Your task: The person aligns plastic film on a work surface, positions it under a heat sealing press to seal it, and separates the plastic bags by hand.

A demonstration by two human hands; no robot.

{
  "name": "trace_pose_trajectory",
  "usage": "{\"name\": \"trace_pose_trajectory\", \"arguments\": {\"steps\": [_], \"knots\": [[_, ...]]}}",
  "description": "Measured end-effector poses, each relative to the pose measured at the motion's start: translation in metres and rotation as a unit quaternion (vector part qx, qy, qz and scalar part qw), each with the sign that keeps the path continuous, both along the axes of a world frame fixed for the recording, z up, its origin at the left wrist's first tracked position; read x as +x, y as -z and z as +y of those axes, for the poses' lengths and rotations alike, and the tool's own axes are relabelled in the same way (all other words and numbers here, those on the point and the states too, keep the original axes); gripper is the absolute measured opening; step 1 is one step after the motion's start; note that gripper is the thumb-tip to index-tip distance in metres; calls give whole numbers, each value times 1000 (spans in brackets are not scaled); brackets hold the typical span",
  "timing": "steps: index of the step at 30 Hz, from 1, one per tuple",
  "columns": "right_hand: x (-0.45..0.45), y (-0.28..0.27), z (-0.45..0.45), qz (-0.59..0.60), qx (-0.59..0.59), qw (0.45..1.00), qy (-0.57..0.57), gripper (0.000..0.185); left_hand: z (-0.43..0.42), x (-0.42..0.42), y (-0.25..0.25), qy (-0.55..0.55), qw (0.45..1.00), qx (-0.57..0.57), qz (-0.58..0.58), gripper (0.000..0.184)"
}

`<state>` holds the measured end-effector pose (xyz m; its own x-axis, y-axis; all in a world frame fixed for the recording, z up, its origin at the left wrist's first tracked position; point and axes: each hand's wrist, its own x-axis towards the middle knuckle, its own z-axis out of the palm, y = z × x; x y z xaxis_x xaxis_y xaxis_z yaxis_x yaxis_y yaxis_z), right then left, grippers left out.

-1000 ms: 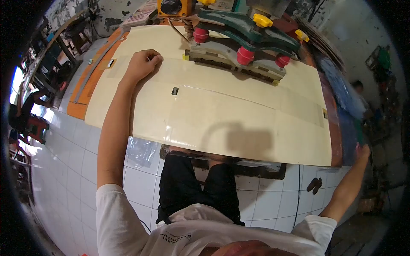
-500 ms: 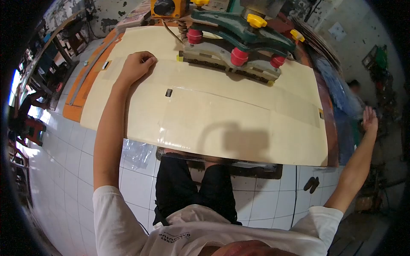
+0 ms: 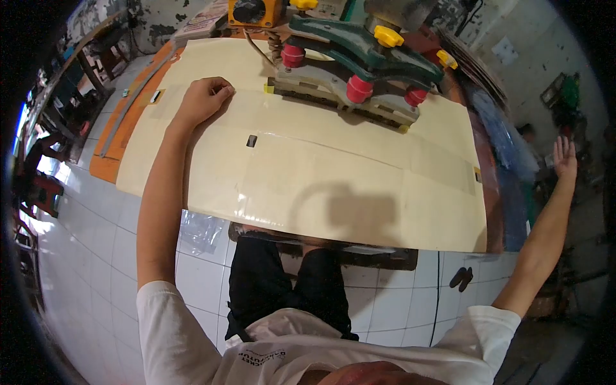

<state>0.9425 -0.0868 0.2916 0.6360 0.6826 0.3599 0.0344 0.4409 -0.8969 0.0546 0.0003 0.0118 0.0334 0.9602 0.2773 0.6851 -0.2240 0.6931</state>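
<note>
My left hand (image 3: 206, 99) rests on the upper left of a cream sheet (image 3: 308, 192), with its fingers curled in and nothing visible in them. Past the right side of the table, my right hand (image 3: 564, 159) is raised with its fingers apart, touching nothing I can make out. Nearest to it is a pile of clear plastic bags (image 3: 507, 141) at the table's right edge. A sealing-machine head (image 3: 359, 70) in dark green and grey, with red knobs and yellow handles, stands over the far part of the sheet.
An orange board (image 3: 106, 168) with a metal ruler (image 3: 131, 106) shows along the left edge. A yellow box (image 3: 255, 11) stands at the back. Dark sandals (image 3: 461, 279) lie on the tiled floor. Another person is partly visible behind the plastic at right.
My right hand has moved up and slightly outward, its fingers now more spread. My left hand stays on the sheet. The view has shifted slightly.
</note>
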Motion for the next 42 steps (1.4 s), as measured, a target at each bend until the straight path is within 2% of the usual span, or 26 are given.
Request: {"name": "trace_pose_trajectory", "arguments": {"steps": [4,6,8,9,12,13,15,16,18,20,22,24,26,27,28,30,32,36,38,40,42], "knots": [[-16,-6,-1,-39,-76,995,57,61,5,-1,7,1,1000,-5,-6,25],[-25,-5,0,-79,-7,995,-53,64,5,-2,8,8,1000,-10,-26,24],[-65,-7,2,-100,-49,993,-23,64,1,3,1,16,999,-9,-41,23],[-75,-6,1,-102,-52,992,-44,61,-4,6,-3,10,997,-28,-72,22],[-75,-11,2,-197,-147,964,-98,52,-11,11,-8,15,990,-58,-126,21],[-89,-12,-4,-194,-147,966,-91,52,-13,13,-11,20,986,-66,-150,21],[-118,-16,-16,-320,-243,915,-42,45,-24,21,-18,21,982,-79,-172,19],[-124,-19,-20,-317,-244,916,-34,45,-26,26,-22,14,976,-92,-196,17],[-138,-25,-26,-366,-244,895,-69,42,-14,17,-9,29,979,-87,-181,18],[-166,-32,-39,-385,-204,898,-67,40,-4,4,-2,40,982,-81,-165,20],[-195,-45,-57,-485,-264,832,-50,39,-1,-4,-2,74,997,-5,-20,25],[-221,-45,-68,-494,-213,842,-40,37,-5,-5,-9,78,997,-22,-9,28],[-228,-63,-75,-532,-239,798,-153,37,-12,-5,-16,81,996,-41,0,30],[-243,-68,-85,-562,-231,781,-142,29,-17,-3,-22,72,996,-51,12,31],[-259,-71,-93,-561,-229,783,-140,29,-21,-3,-26,63,996,-61,23,31],[-283,-75,-104,-618,-200,740,-172,26,-27,-7,-25,83,995,-63,6,33],[-282,-82,-102,-629,-191,730,-184,25,-37,-11,-22,101,993,-67,-12,34],[-300,-89,-104,-668,-170,699,-188,27,-74,-5,-26,81,997,-5,22,37],[-314,-87,-102,-655,-163,712,-196,22,-100,9,-36,45,989,94,105,37],[-337,-85,-103,-640,-157,724,-205,18,-119,22,-48,38,994,85,64,37],[-368,-81,-104,-564,-173,779,-211,17,-134,34,-57,46,995,84,-31,34]]}}
